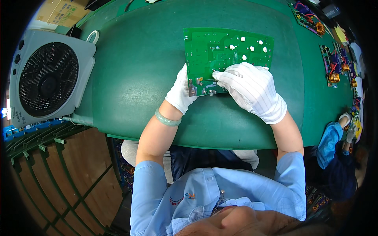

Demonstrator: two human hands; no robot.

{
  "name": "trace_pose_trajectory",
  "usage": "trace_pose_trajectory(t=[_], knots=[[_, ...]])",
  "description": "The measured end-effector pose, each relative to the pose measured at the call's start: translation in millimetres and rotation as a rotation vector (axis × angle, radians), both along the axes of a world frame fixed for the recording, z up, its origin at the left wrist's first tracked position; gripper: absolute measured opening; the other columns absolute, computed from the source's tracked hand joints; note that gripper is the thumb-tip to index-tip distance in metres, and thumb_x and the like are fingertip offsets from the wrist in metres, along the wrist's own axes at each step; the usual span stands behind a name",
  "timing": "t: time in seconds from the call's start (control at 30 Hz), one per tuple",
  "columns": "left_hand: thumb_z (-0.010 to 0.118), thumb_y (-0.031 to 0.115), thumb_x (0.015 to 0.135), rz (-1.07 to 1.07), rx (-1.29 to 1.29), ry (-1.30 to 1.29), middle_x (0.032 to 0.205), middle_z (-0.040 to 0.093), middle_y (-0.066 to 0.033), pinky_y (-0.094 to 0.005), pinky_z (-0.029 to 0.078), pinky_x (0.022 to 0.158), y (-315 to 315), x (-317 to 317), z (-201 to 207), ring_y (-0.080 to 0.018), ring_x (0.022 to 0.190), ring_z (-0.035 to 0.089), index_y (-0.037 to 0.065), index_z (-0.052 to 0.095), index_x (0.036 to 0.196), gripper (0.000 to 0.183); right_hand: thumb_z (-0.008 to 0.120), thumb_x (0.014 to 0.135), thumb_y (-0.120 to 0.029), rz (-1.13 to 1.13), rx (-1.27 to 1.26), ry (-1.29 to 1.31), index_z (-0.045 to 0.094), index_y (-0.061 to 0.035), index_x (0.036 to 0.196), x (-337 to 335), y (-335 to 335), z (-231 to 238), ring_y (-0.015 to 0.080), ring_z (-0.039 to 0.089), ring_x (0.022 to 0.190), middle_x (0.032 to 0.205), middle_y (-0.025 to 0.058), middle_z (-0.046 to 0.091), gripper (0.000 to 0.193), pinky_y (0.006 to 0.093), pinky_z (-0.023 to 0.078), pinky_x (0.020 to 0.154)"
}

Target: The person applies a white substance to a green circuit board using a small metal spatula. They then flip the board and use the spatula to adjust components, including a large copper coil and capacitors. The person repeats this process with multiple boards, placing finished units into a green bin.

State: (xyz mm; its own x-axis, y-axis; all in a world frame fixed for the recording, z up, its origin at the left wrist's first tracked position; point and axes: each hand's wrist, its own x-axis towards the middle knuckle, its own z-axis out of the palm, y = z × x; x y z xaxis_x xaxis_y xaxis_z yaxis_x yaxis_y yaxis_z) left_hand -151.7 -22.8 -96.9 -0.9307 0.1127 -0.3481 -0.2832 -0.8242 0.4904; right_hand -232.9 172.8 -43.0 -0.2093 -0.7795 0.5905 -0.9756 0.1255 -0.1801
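A green circuit board point(212, 43) is held up over the green table, its face dotted with several white blobs. Along its lower left edge sit small metal parts. My left hand point(181, 89), in a white glove, grips the board at that left side, with its fingers hidden behind. My right hand point(252, 86), in a white striped glove, lies over the lower middle of the board. Its thumb and fingertips are pinched together close to the board's surface. Whatever they hold, if anything, is too small or covered to make out.
A grey box fan point(49, 80) stands at the left, a cardboard box point(61, 12) behind it. Boards with copper coils point(334, 77) lie along the right side of the green table point(134, 78). Another person's blue sleeve point(330, 143) shows at the far right.
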Motion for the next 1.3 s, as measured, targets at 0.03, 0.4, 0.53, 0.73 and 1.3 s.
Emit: trace_pose_trajectory(t=[0.03, 0.4, 0.53, 0.73, 1.3], knots=[[0.041, 0.039, 0.101, 0.027, -0.040, -0.050, 0.113, 0.065, -0.0117, -0.0381, 0.057, 0.080, 3.3, -0.6, 4.2, -0.0235, 0.096, 0.066, 0.005, 0.056, 0.123, 0.043, 0.070, 0.068, -0.010, 0.005, 0.006, -0.001, 0.068, -0.0128, 0.107, -0.4, 0.8, 0.5, 0.0168, 0.061, 0.075, 0.090, 0.0016, 0.064, 0.039, 0.0300, 0.045, 0.056], [0.041, 0.034, 0.101, -0.012, 0.133, 0.122, 0.115, 0.064, -0.0118, -0.0388, 0.057, 0.081, -0.7, 0.7, -5.8, -0.0245, 0.096, 0.066, 0.004, 0.055, 0.123, 0.040, 0.070, 0.075, -0.013, 0.017, -0.011, -0.033, 0.068, -0.0126, 0.102, -3.9, 1.9, 4.9, 0.0156, 0.063, 0.076, 0.088, 0.0009, 0.066, 0.027, 0.0304, 0.048, 0.057], [0.037, 0.036, 0.102, -0.018, 0.097, 0.132, 0.120, 0.062, -0.0150, -0.0417, 0.057, 0.084, -3.8, -1.2, -7.4, -0.0275, 0.102, 0.065, 0.003, 0.052, 0.129, 0.045, 0.069, 0.077, -0.011, -0.015, -0.065, -0.093, 0.068, -0.0117, 0.099, -3.0, 4.1, 19.6, 0.0166, 0.066, 0.074, 0.089, 0.0026, 0.068, 0.023, 0.0297, 0.050, 0.059], [0.030, 0.039, 0.103, 0.018, 0.077, 0.172, 0.137, 0.051, -0.0201, -0.0494, 0.052, 0.096, 8.8, -15.1, 11.7, -0.0329, 0.118, 0.058, 0.004, 0.041, 0.142, 0.053, 0.073, 0.076, -0.012, -0.213, -0.105, -0.215, 0.068, -0.0070, 0.090, -10.5, 15.8, 49.9, 0.0215, 0.065, 0.064, 0.073, 0.0054, 0.067, 0.016, 0.0303, 0.048, 0.056], [0.033, 0.030, 0.104, 0.139, 0.067, 0.100, 0.134, 0.053, -0.0163, -0.0453, 0.054, 0.094, 6.1, -18.0, -9.6, -0.0295, 0.116, 0.059, 0.003, 0.042, 0.140, 0.046, 0.062, 0.094, -0.018, -0.681, -0.654, -1.161, 0.060, -0.0009, 0.118, -74.8, 77.0, -51.6, 0.0083, 0.056, 0.070, 0.087, 0.0015, 0.061, 0.030, 0.0240, 0.049, 0.069]])
